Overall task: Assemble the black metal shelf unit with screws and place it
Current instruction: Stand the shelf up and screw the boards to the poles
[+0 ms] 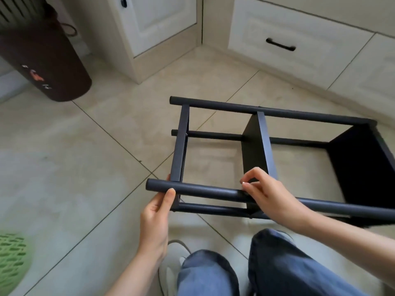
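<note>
while tipped on its side on the tiled floor [119, 129], black metal shelf unit [254, 146] just ahead of the knees; left hand [156, 214] curled round the near pole's [198, 190] end, thumb on top; right hand [269, 193] pinching at the pole's joint with the middle shelf panel [254, 144].

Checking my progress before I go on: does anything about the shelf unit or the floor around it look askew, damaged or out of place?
Nothing stands out. The shelf unit lies on its side on the tiled floor, its tubes and panels looking square. The left hand grips the near tube; the right hand pinches at its middle-panel joint.
</note>
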The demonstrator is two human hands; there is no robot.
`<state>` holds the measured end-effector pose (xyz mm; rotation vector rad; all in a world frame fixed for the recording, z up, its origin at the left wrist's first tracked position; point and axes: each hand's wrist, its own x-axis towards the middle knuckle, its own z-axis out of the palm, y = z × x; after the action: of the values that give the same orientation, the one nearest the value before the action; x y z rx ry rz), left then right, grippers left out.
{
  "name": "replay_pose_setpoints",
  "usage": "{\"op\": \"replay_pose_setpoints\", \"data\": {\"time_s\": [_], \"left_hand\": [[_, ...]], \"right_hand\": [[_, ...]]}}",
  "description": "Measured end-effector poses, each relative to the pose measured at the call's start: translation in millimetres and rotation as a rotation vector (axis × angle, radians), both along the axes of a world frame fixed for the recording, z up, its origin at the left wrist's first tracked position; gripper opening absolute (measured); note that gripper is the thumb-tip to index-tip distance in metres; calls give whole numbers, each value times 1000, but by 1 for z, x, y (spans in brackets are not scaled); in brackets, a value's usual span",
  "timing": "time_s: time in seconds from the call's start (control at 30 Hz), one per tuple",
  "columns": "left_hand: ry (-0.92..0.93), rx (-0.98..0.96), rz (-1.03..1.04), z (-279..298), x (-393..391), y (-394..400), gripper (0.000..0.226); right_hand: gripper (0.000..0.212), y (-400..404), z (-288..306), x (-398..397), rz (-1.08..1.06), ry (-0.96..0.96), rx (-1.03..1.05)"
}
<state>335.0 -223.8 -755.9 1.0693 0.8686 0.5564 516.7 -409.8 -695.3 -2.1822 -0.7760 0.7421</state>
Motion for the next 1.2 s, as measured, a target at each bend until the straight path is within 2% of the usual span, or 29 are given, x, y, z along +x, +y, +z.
{"op": "replay_pose_setpoints", "data": {"time_s": [0.07,0.2,0.4,0.43,0.57,0.67,0.77,0.87,1.03,1.2], "left_hand": [[6,-15,-9,-10,-5,0,43],[25,-40,-7,-21,-11,-1,55],[43,-40,-41,-21,-13,4,29],[36,-52,-51,-21,-14,6,31],[-13,-108,-75,-15,-16,16,73],[19,-37,-133,-12,-19,25,84],[130,129,-296,-4,-22,43,79],[218,292,-500,6,-17,69,82],[443,610,-994,37,5,105,93],[491,1442,-1351,61,38,122,97]], "right_hand": [[7,0,-7,-1,29,-12,-7],[11,2,-16,-3,32,-11,-37],[7,8,-15,1,54,9,-112],[7,10,-15,1,59,13,-122],[7,22,-15,1,44,49,-86],[4,30,-13,0,47,143,-51],[1,41,-10,2,98,158,-39],[8,55,-10,5,151,265,-11],[8,76,-15,7,170,420,9],[7,80,-24,7,207,467,-23]]}}
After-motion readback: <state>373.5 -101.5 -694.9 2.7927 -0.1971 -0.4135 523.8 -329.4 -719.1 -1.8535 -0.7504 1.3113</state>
